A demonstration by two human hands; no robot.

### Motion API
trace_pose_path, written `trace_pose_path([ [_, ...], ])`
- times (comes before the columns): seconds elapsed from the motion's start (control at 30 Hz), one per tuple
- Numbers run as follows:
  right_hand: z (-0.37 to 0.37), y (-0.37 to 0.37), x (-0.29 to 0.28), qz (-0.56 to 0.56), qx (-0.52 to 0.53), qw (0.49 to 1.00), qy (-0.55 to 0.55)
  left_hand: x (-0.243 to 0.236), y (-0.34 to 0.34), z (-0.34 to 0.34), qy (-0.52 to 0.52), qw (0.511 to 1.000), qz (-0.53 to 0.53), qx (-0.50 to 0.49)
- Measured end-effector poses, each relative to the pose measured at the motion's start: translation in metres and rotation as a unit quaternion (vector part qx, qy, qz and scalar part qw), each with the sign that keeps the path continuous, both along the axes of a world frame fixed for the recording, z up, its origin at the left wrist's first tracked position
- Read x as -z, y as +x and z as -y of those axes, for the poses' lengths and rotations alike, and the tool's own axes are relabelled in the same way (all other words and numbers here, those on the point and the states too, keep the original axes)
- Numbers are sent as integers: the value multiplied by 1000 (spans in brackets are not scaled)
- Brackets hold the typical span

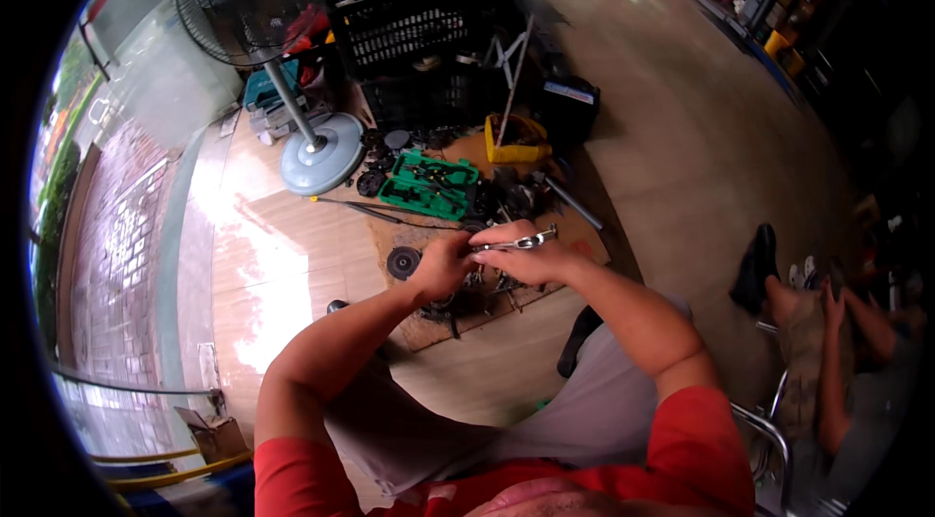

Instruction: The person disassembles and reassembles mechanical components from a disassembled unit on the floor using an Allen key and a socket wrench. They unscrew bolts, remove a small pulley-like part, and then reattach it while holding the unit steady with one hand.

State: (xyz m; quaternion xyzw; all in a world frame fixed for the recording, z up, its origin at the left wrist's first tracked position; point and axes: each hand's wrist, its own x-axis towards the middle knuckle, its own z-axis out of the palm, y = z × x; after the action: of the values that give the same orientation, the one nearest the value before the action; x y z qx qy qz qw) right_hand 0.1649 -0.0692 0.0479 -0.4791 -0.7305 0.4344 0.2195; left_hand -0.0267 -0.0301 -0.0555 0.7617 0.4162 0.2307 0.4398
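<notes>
My right hand [524, 259] is closed around a silver metal hand tool [527, 242] that looks like a wrench; its shiny head sticks out past the knuckles to the right. My left hand [445, 265] is closed, its fingertips meeting the right hand's at the tool's left end. Whatever the left fingers pinch is hidden. Below and around both hands, dark metal parts lie on a brown cardboard sheet [467, 327]. Left of my left hand is a round black disc-shaped part [402, 262]. Just beyond the hands lies an open green tool case [429, 184].
A standing fan with a grey round base [323, 155] is at the far left. Black plastic crates [409, 20] stand behind the tool case, with a yellow container [516, 139] to their right. A metal tube [575, 203] lies on the cardboard. Another person's legs [799, 351] are at the right.
</notes>
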Motion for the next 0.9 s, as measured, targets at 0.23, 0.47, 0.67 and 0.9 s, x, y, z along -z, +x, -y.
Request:
trace_pose_path([
  [0.23,-11,11,22,29,-47,993,105,-7,8,3,-25,998,54,-12],
  [0.47,-7,16,20,17,-37,992,116,-4,14,2,-107,990,88,-12],
  [0.67,-8,13,17,48,-45,993,93,-9,10,7,-67,996,65,1],
  [0.9,2,4,-14,41,19,998,-37,3,6,5,-15,999,29,-11],
])
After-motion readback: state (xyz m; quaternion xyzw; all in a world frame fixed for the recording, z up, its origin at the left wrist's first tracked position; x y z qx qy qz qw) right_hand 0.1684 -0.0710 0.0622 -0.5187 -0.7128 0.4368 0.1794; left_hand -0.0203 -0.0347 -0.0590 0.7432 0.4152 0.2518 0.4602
